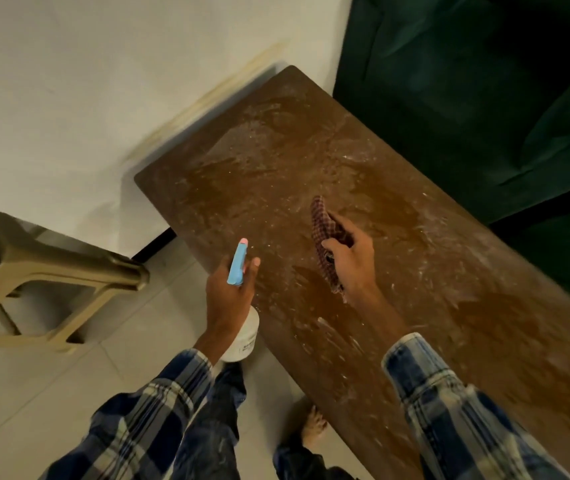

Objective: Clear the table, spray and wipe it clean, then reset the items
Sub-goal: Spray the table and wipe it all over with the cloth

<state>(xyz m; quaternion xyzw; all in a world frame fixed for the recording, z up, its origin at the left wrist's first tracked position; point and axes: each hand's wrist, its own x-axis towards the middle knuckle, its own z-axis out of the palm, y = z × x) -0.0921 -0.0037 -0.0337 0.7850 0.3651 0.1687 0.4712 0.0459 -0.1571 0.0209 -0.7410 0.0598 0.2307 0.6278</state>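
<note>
above a wet, streaked brown table (398, 271), the right hand (349, 261) clutches a soft, limp checked cloth (325, 237), best bunched in the palm. beside the table's edge, the left hand (230, 289) grips a light, rigid spray bottle (242, 327) by its neck, finger near the trigger.

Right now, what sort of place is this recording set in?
Probably a home living room: a brown table sits beside a dark green upholstered sofa, near a white wall, on a pale tiled floor.
</note>
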